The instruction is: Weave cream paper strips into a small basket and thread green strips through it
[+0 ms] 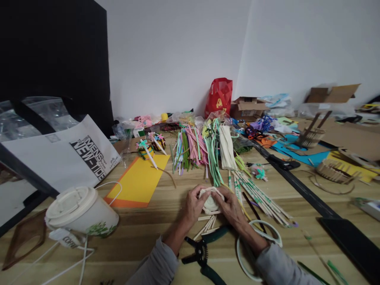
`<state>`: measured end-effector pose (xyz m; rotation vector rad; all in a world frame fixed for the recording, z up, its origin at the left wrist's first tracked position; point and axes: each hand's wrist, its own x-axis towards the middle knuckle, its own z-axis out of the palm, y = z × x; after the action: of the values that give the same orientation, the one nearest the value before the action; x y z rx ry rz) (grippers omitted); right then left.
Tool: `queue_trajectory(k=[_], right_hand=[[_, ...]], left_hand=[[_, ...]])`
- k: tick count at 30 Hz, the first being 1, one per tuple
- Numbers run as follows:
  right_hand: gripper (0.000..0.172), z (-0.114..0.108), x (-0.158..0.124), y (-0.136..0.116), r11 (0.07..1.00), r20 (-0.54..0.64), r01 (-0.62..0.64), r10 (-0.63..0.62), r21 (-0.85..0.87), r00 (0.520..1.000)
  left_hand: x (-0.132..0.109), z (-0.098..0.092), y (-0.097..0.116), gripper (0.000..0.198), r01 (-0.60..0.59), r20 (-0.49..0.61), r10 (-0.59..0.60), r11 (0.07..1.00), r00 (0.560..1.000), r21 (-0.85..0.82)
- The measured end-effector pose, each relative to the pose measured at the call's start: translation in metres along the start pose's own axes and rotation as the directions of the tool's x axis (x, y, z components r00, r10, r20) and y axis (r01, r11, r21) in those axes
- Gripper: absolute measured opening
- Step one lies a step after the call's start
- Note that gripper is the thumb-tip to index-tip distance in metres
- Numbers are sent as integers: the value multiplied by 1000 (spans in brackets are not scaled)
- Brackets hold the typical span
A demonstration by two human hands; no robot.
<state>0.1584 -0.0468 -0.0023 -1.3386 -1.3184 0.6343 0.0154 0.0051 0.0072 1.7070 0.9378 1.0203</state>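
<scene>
My left hand (193, 204) and my right hand (233, 206) both grip a small cream woven coil of paper strip (210, 204) at the table's near middle, their fingers wrapped around its sides. Below the hands lie several short wooden sticks (207, 225) and green-handled pliers or snips (202, 253). A white strip loop (252, 253) lies under my right forearm. Long bundles of striped sticks (255, 198) fan out just beyond my right hand, and pale green strips (214, 162) end close above the coil.
A lidded paper coffee cup (81, 211) and a yellow-orange card sheet (138, 182) stand left, beside a large white printed bag (65, 154). Coloured strip bundles (190, 150) lie ahead. Woven pieces (334, 172), a black straightedge (297, 182) and cardboard boxes (247, 109) lie right and behind.
</scene>
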Motion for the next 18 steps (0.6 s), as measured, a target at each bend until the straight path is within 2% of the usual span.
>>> queue_trajectory(k=[4, 8, 12, 15, 18], right_hand=[[34, -3, 1, -3, 997, -22, -42, 44, 60, 999], [40, -2, 1, -1, 976, -9, -120, 124, 181, 992], [36, -2, 1, 0, 969, 1, -110, 113, 220, 994], [30, -3, 1, -2, 981, -9, -76, 79, 176, 997], [29, -5, 2, -3, 991, -29, -47, 51, 123, 998]], left_hand=[[1, 1, 2, 31, 13, 15, -12, 998, 1000, -65], [1, 1, 0, 32, 30, -71, -32, 999, 997, -26], [2, 1, -5, 32, 47, -150, -48, 999, 988, -12], [2, 2, -8, 32, 34, -136, -36, 999, 990, -18], [1, 3, -7, 35, -10, -70, 8, 999, 998, -35]])
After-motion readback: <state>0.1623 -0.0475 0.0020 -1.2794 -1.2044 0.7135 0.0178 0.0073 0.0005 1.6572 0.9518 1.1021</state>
